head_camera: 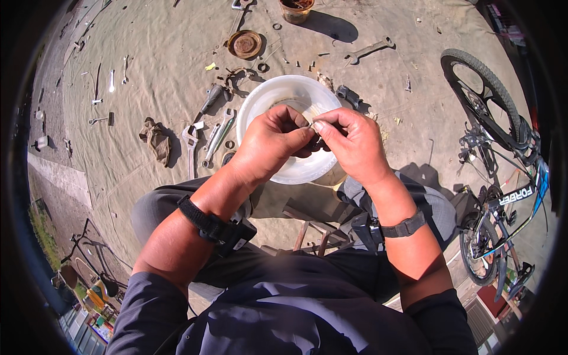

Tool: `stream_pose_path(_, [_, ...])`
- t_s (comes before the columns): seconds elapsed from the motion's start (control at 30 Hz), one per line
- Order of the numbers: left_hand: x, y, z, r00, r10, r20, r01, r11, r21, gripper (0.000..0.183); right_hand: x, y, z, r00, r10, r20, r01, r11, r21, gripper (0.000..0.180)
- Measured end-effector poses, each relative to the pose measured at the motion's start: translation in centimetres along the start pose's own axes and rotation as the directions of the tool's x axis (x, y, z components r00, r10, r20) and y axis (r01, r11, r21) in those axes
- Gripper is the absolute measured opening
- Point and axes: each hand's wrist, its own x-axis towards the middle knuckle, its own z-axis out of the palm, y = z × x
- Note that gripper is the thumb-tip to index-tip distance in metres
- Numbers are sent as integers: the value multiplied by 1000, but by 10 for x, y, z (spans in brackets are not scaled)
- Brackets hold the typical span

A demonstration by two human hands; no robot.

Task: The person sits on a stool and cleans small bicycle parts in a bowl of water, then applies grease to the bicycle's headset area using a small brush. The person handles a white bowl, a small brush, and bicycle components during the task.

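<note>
My left hand [277, 137] and my right hand [353, 144] meet over a round white plastic basin [288, 175] that stands on the ground cloth between my knees. A small dark part [316, 138] is pinched between the fingertips of both hands; its kind cannot be told, as the fingers hide most of it. Some shallow liquid or residue shows inside the basin. Left of the basin lie an adjustable wrench [191, 148], a combination wrench [225, 122] and a tool with a dark handle [213, 97].
A crumpled brown glove or rag [156, 141] lies at the left. Beyond the basin are a rusty round lid [244, 44], a tub [296, 11], an open-ended wrench [369, 50] and several bolts. A bicycle [510, 199] lies or stands at the right, and smaller wrenches [112, 80] lie far left.
</note>
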Motion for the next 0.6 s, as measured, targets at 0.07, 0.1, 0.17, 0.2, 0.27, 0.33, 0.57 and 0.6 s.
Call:
stream_pose_path(0.07, [0,-1,1,1000,22,-8,-22,1000,5,13,0,0,0,999,32,6,-32,999,35,11])
stream_pose_path(0.1, [0,-1,1,1000,26,-7,-26,1000,3,13,0,0,1,999,41,4,-41,998,45,11])
stream_pose_path(0.17, [0,-1,2,1000,29,-8,-29,1000,-4,13,0,2,1,998,61,-1,-61,996,66,12])
stream_pose_path(0.2, [0,-2,2,1000,28,-10,-28,1000,-8,12,1,2,1,997,74,-1,-73,994,85,13])
stream_pose_path(0.27, [0,-3,2,1000,22,-12,-22,1000,-17,12,0,4,1,994,109,-2,-108,987,119,14])
stream_pose_path(0.33, [0,-4,1,1000,14,-8,-15,999,-28,12,0,5,1,993,119,3,-118,983,142,14])
stream_pose_path(0.57, [3,-9,-5,999,20,49,-19,1000,-22,11,0,5,2,993,114,-21,-109,979,171,14])
stream_pose_path(0.6, [3,-8,-6,999,2,51,0,999,-47,9,0,4,2,993,114,-30,-107,980,170,14])
